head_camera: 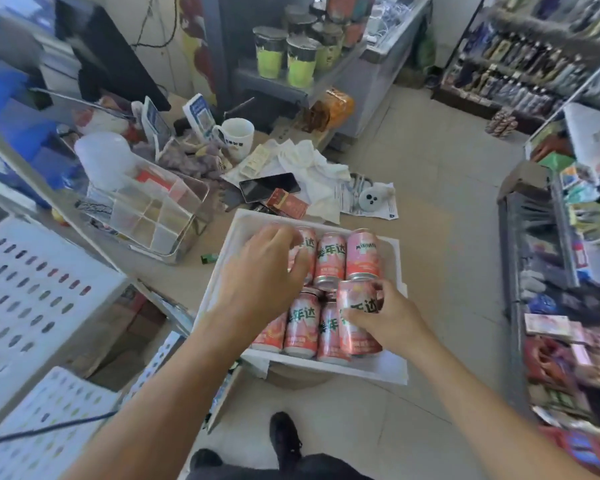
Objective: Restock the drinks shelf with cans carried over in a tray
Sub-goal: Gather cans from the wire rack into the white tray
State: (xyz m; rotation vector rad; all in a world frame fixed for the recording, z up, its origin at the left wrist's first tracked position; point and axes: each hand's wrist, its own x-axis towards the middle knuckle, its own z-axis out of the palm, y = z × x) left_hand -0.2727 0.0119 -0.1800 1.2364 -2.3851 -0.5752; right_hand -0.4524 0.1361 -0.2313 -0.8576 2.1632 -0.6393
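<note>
1. While the shallow white foam tray sits on the tan counter top with its near edge hanging past the counter's end, both hands are inside it, so the step in hand looks like filling or squaring up the load, not yet the carry.
2. Lying on their sides in two rows are the pink peach-printed drink cans, packed against each other; how many lie under the left forearm cannot be told.
3. Over the far-left corner of the tray, the left hand has its fingers curled down onto a can in the far row, seemingly clasping it, though the fingertips are hidden and blurred.
4. At the near right, the right hand is clamped round one pink can, thumb across its printed side; this can rides slightly above its neighbours and tilts, so it appears not seated.
5. Judging by that, the next move calls for settling this can into the near row, then gripping the tray by two opposite rims and lifting it level.
6. Stocked shelves stand across the floor; which one is the target cannot be told.
</note>
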